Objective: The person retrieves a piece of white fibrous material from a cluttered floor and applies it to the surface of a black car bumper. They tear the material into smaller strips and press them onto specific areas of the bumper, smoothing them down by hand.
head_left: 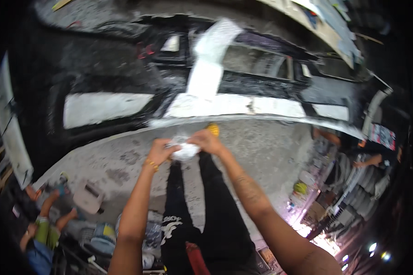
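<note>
My left hand [159, 152] and my right hand [207, 141] meet in front of me, both gripping a crumpled white wad [185, 151] that looks like cloth or paper. A yellow object [213, 129] shows just behind my right hand; I cannot tell if the hand holds it. A gold bangle circles my left wrist. Beyond the hands lies a black car body [124, 68] with white filler patches [103, 107] and a white-coated pillar [209, 64]. My black trousers [215, 215] are below.
Grey concrete floor [261, 151] lies under the car's edge. A person in green shorts crouches at lower left [48, 229] beside a white container [88, 197]. Another person [376, 151] works at the right near stacked tyres [367, 192] and clutter.
</note>
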A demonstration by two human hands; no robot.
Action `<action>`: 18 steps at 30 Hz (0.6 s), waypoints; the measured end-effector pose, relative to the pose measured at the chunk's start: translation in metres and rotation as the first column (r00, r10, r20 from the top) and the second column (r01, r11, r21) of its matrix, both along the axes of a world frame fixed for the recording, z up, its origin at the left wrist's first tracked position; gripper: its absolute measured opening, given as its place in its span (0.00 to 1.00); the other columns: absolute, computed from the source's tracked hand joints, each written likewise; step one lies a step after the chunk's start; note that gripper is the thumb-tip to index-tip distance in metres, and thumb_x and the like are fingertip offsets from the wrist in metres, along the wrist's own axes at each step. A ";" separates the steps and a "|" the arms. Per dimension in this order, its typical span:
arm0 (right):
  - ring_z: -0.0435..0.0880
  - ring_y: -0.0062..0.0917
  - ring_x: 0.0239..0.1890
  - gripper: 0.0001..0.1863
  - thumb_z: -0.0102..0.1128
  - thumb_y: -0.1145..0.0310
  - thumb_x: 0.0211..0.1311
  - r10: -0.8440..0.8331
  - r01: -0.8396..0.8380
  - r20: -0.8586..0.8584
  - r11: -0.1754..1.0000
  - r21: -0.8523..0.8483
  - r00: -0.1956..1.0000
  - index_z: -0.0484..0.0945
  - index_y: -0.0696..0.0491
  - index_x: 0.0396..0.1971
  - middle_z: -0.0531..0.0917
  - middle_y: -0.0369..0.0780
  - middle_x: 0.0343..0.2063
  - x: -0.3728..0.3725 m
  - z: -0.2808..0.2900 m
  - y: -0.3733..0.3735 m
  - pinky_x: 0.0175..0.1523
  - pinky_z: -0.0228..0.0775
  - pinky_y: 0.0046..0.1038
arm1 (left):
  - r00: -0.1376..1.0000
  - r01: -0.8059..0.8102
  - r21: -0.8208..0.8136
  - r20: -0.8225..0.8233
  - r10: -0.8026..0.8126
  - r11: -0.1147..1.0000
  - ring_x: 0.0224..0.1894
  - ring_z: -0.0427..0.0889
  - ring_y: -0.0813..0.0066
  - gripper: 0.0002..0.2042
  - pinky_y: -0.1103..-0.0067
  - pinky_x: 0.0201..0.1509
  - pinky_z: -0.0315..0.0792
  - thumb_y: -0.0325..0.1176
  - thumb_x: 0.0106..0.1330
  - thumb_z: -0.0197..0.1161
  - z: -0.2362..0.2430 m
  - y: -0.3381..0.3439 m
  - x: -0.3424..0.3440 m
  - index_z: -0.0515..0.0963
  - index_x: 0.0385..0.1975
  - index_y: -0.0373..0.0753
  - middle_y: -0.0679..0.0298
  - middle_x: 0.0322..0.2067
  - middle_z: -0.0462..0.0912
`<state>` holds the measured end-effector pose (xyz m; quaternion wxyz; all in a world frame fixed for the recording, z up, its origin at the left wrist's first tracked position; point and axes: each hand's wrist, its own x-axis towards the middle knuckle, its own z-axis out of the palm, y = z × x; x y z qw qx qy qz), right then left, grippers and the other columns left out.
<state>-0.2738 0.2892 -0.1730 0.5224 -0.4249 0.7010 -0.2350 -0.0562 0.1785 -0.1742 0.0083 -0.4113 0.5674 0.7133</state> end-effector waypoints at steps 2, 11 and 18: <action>0.80 0.20 0.26 0.14 0.65 0.60 0.63 -0.238 0.189 0.243 0.960 0.207 0.940 0.86 0.57 0.36 0.85 0.40 0.30 0.002 0.018 -0.014 0.35 0.75 0.23 | 0.995 0.038 -0.037 0.089 -0.035 0.999 0.20 0.78 0.80 0.17 0.81 0.26 0.72 0.40 0.56 0.74 -0.004 -0.002 0.013 0.82 0.31 0.30 0.63 0.21 0.82; 0.76 0.12 0.28 0.13 0.64 0.61 0.65 -0.565 0.499 0.259 0.820 0.279 0.783 0.84 0.56 0.37 0.83 0.32 0.29 0.019 0.010 -0.002 0.32 0.68 0.17 | 0.883 -0.393 0.198 -0.191 0.429 0.898 0.41 0.79 0.76 0.13 0.79 0.47 0.72 0.35 0.57 0.73 0.026 0.003 0.012 0.83 0.34 0.32 0.61 0.41 0.81; 0.76 0.12 0.29 0.13 0.63 0.60 0.65 -0.675 0.567 0.337 0.736 0.370 0.657 0.81 0.53 0.41 0.81 0.29 0.30 0.064 0.027 -0.016 0.33 0.68 0.18 | 0.813 -0.582 0.128 0.075 0.577 0.803 0.35 0.79 0.80 0.12 0.81 0.40 0.73 0.34 0.58 0.73 0.013 0.020 -0.012 0.82 0.36 0.34 0.65 0.34 0.83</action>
